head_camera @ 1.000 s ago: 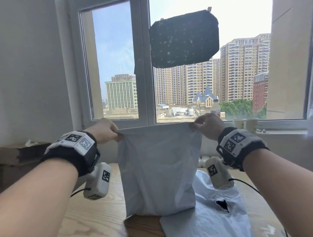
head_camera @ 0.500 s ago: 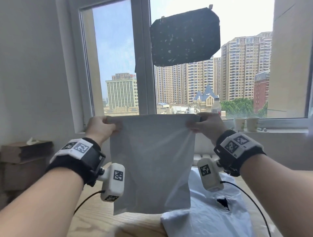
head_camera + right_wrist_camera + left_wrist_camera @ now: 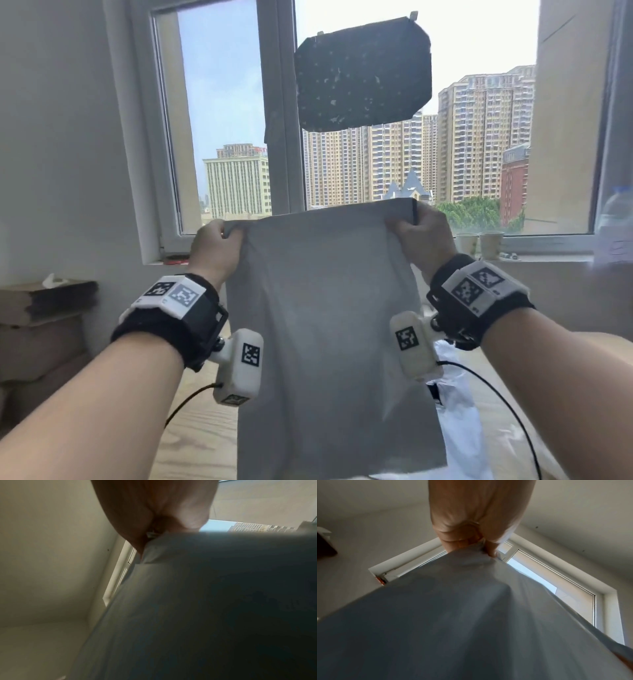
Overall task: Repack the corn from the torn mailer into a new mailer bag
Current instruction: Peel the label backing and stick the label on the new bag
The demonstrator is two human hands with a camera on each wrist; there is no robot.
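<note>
1. grey plastic, smooth and flat: the new mailer bag (image 3: 329, 335) hangs upright in the air in front of the window (image 3: 222, 113), held by its two top corners.
2. the left hand (image 3: 215, 248) pinches the bag's upper left corner, fingers curled over the edge; the left wrist view shows the thumb and fingers of this hand (image 3: 471, 524) bunching the film of the bag (image 3: 471, 615) at that corner.
3. the right hand (image 3: 423, 236) grips the upper right corner, which sits a little higher than the left one, so the top edge slopes; in the right wrist view the hand (image 3: 154, 513) closes on a folded bit of the bag (image 3: 205, 601).
4. the bag's lower edge hangs just above the wooden bench (image 3: 202, 442); it looks flat, and nothing shows whether anything is inside.
5. the torn mailer (image 3: 462, 411), white and crinkled, lies on the bench behind and to the right of the hanging bag, mostly hidden by it; a dark spot shows at its visible edge.
6. the corn cannot be seen in any view.
7. each wrist carries a black strap with white marker blocks and a small white camera unit (image 3: 239, 366) with a cable.
8. on the window sill at the right stand two paper cups (image 3: 479, 244); a dark patch (image 3: 363, 73) is stuck on the glass above.
9. cardboard boxes (image 3: 44, 308) are stacked at the left by the wall.
</note>
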